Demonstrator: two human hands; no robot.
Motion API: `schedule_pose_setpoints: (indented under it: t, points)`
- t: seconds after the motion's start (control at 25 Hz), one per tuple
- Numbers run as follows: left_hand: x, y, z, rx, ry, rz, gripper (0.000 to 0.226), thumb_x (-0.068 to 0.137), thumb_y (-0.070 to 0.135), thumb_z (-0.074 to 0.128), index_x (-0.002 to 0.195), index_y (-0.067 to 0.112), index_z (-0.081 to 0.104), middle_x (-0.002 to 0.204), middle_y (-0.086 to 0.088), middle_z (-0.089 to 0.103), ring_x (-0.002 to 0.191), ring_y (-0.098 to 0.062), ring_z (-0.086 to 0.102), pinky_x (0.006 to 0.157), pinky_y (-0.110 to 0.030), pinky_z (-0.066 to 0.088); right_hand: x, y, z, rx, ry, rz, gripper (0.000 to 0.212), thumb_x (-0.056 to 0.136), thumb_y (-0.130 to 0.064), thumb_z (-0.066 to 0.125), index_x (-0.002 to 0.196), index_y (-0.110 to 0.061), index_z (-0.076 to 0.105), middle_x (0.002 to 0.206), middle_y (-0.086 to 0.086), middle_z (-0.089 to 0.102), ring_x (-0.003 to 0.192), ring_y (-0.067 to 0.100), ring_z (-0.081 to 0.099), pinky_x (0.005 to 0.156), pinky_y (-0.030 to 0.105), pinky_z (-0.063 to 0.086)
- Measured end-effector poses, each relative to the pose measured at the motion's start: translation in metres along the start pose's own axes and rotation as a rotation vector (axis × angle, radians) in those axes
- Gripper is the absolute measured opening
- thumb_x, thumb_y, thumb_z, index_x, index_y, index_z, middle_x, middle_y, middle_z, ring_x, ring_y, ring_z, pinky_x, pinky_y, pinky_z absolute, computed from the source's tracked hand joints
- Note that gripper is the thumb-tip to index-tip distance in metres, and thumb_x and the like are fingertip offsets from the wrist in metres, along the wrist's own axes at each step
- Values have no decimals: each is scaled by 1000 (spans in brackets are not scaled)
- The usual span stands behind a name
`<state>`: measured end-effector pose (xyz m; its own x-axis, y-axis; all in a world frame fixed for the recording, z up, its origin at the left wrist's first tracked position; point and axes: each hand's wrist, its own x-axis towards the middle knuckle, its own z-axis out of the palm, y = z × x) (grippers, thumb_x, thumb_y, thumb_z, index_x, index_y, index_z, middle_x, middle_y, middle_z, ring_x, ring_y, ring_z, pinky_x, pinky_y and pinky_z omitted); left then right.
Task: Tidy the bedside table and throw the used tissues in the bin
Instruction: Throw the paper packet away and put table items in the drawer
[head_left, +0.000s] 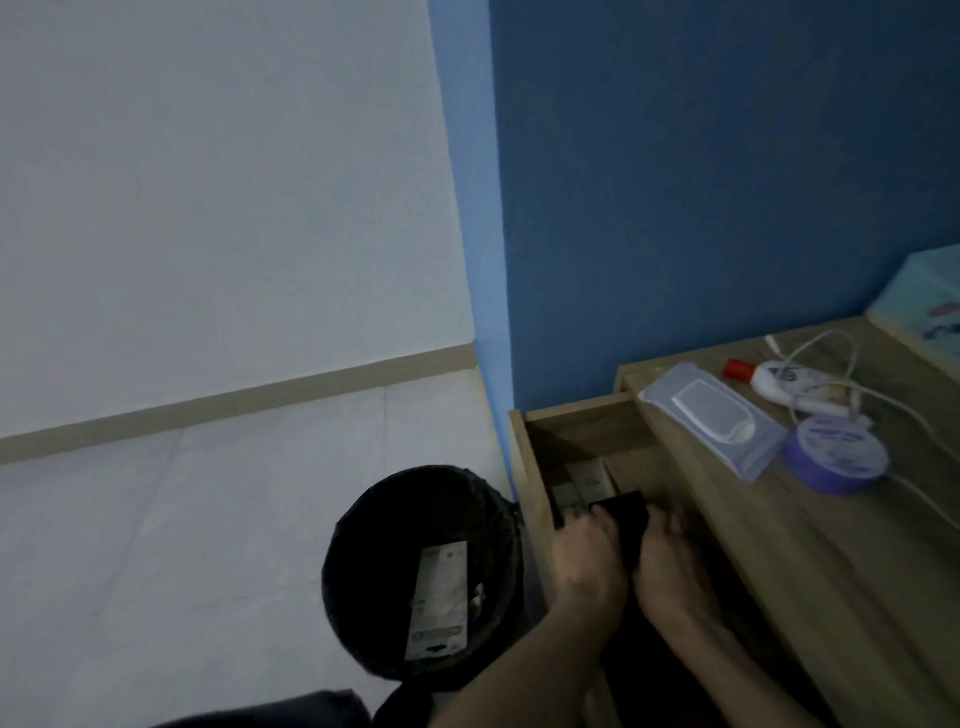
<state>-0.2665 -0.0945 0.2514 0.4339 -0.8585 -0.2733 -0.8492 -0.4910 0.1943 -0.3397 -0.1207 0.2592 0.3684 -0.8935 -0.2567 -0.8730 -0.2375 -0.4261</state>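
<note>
Round black bin w/ crinkly dark liner stands on the floor, just left of the wood-grain bedside table; a stiff white card lies inside. In the table's open drawer, left hand & right hand each curl fingers on one edge of a flat black rectangular item. Best laid flat, square to the drawer wall. On top, further right: soft lilac wipes pack, glossy purple round tub. No used tissues visible.

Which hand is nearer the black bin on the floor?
Left. Both hold a black object in the open drawer; the left hand is just right of the bin, the right hand farther right.
</note>
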Motion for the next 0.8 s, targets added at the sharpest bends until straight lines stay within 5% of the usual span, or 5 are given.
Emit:
schedule_pose_setpoints:
  t: [0.2, 0.32, 0.56, 0.68, 0.8]
  points:
    - [19, 23, -59, -516, 328, 63, 35, 82, 18, 53, 117, 10, 51, 123, -9, 55, 118, -28, 47, 95, -39, 44, -2, -6, -83, 324, 433, -249, 39, 78, 1, 59, 115, -9, 55, 121, 12, 56, 113, 26, 53, 93, 31, 41]
    - [33, 57, -79, -512, 270, 276, 55, 79, 17, 57, 132, 19, 43, 143, -5, 38, 132, -26, 34, 106, -42, 38, 14, 31, -121, 249, 695, -147, 39, 72, -1, 68, 109, -4, 57, 119, 21, 53, 113, 36, 50, 87, 39, 43]
    - [85, 94, -83, -384, 26, 176, 69, 87, 56, 51, 147, 37, 22, 162, -3, -7, 148, -31, -8, 116, -54, 12, 40, 84, -134, 2, 415, 77, 62, 84, -40, 59, 138, -23, 36, 145, 13, 31, 129, 32, 31, 100, 44, 36]
    - [96, 86, -76, -357, -43, 120, 71, 82, 61, 55, 143, 36, 27, 159, -2, 5, 147, -31, 2, 113, -54, 20, 42, 87, -127, -34, 440, 54, 51, 83, -37, 59, 130, -24, 46, 142, 11, 36, 125, 30, 36, 96, 41, 40]
    - [91, 86, -72, -391, 75, 83, 82, 73, 58, 69, 140, 29, 32, 152, -5, 25, 141, -29, 20, 111, -48, 29, 38, 86, -122, 31, 497, 63, 42, 76, -29, 67, 115, -20, 53, 130, 14, 45, 117, 32, 41, 87, 39, 43]
